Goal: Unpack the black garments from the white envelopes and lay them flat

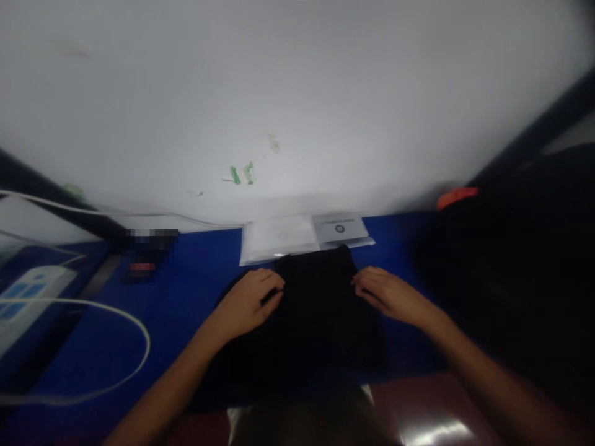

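A black cloth lies on the blue table surface in front of me, its folds hard to make out in the dark. My left hand rests at the cloth's left edge, fingers bent and a little apart, with nothing seen in its grasp. At the right edge is my right hand, its fingertips touching or close to the fabric and its fingers loosely spread. Just beyond the cloth lie a clear-and-white plastic packet and a grey printed packet.
A white wall rises behind the table. At the left are a white and blue device, a looping white cable and a blurred dark item. A large dark mass with a red-orange piece stands at the right.
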A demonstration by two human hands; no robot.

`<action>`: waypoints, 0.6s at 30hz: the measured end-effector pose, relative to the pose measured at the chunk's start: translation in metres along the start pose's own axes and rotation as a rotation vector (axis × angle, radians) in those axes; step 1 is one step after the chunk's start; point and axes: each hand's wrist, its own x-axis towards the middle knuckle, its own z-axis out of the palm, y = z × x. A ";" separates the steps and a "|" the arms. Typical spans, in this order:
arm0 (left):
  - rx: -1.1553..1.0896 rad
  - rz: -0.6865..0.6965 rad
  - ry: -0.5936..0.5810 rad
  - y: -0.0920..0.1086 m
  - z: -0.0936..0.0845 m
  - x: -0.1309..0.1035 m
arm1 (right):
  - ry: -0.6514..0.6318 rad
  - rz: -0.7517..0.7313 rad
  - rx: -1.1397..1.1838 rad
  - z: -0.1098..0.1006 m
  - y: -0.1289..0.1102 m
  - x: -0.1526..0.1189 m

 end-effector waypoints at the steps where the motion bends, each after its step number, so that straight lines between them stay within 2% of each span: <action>1: 0.032 -0.051 0.040 -0.008 -0.001 0.006 | 0.025 0.016 -0.001 -0.001 0.004 0.004; 4: 0.196 -0.199 0.107 -0.029 0.000 0.028 | 0.125 0.075 -0.034 -0.004 0.020 0.026; 7: 0.294 -0.257 0.135 -0.041 0.003 0.046 | 0.228 0.168 -0.166 -0.001 0.034 0.052; 9: 0.320 -0.264 0.161 -0.043 0.005 0.046 | 0.296 0.213 -0.259 0.003 0.033 0.063; 11: 0.326 -0.233 0.172 -0.041 0.006 0.035 | 0.339 0.181 -0.294 0.009 0.024 0.065; 13: 0.286 -0.143 0.131 -0.038 0.006 0.016 | 0.287 0.106 -0.265 0.016 0.011 0.058; 14: 0.252 -0.088 0.092 -0.037 0.005 0.006 | 0.213 0.083 -0.237 0.020 0.005 0.052; 16: 0.191 0.000 0.024 -0.032 0.002 -0.013 | 0.048 0.089 -0.185 0.025 -0.004 0.041; 18: 0.145 0.040 -0.009 -0.021 -0.003 -0.029 | -0.054 0.128 -0.135 0.025 -0.006 0.030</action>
